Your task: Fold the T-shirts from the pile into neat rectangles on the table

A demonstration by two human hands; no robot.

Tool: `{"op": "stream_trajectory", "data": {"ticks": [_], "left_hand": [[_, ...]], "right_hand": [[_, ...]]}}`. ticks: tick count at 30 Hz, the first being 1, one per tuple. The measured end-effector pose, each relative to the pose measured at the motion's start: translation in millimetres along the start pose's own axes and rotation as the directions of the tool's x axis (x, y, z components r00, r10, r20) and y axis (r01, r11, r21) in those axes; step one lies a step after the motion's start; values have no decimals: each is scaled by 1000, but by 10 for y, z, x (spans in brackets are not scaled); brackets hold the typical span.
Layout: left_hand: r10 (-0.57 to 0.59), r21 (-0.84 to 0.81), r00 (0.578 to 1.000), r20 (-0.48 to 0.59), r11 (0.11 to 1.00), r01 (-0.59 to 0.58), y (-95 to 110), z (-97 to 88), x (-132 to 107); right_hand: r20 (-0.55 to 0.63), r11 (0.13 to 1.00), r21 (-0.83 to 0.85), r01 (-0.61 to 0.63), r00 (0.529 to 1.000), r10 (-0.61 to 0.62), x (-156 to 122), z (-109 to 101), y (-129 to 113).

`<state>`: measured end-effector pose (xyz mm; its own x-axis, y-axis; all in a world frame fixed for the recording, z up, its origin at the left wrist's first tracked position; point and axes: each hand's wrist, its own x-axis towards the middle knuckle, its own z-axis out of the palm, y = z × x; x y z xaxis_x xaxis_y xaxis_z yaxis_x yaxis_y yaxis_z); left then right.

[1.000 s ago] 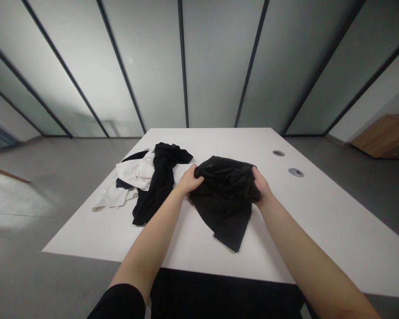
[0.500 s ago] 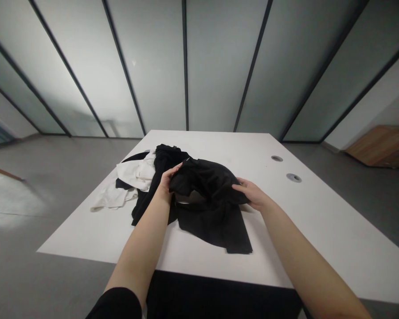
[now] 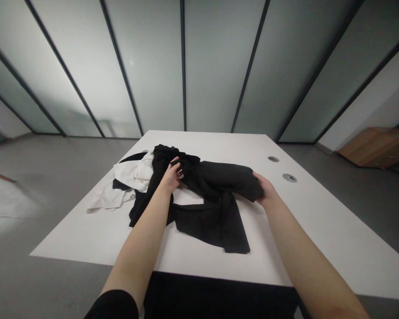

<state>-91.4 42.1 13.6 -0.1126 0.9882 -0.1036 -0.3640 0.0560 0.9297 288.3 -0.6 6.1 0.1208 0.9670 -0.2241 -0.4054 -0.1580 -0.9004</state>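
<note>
A black garment (image 3: 216, 181) lies across the white table in front of me, with one long tube-like part stretched to the right. A second tube-like part bends toward the near edge. I cannot tell whether it is trousers or a top. My right hand (image 3: 265, 188) grips the end of the stretched part, thumb above and fingers underneath. At the other side, my left hand (image 3: 173, 176) has its fingers curled on black fabric close to the clothes pile. Some of its fingertips are hidden in the cloth.
Left of the garment lies a pile with another black garment (image 3: 158, 166) and white clothing (image 3: 133, 175). The white table (image 3: 319, 235) has two round grommets (image 3: 289, 177) on its right. Frosted glass panels (image 3: 159, 66) stand behind it. A wooden cabinet (image 3: 375, 146) is at far right.
My right hand has moved right, drawing the bunched part of the black garment out into a longer, flatter shape. My left hand has shifted slightly, and its fingers now show above the cloth.
</note>
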Motion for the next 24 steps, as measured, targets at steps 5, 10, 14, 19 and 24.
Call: {"op": "stream_trajectory", "data": {"ticks": [5,10,14,19,24], "left_hand": [[4,120,999,51,993,-10,-165,57,41],[355,504,930,93,789,-351,-205,187,-29],[207,634,865,457,607,-480,-340,454,-231],[148,934,946,287,178,-311,-474,624,-416],[154,994,985,77,68,-88,-368,460,-319]], "right_hand": [[63,992,-125,2,998,6,-7,-53,43],[288,984,-171,43,958,8,-161,26,28],[433,965,-240,103,901,11,-305,210,87],[547,932,-363,1,809,212,-414,344,164],[390,949,-299,-97,896,215,-298,143,67]]}}
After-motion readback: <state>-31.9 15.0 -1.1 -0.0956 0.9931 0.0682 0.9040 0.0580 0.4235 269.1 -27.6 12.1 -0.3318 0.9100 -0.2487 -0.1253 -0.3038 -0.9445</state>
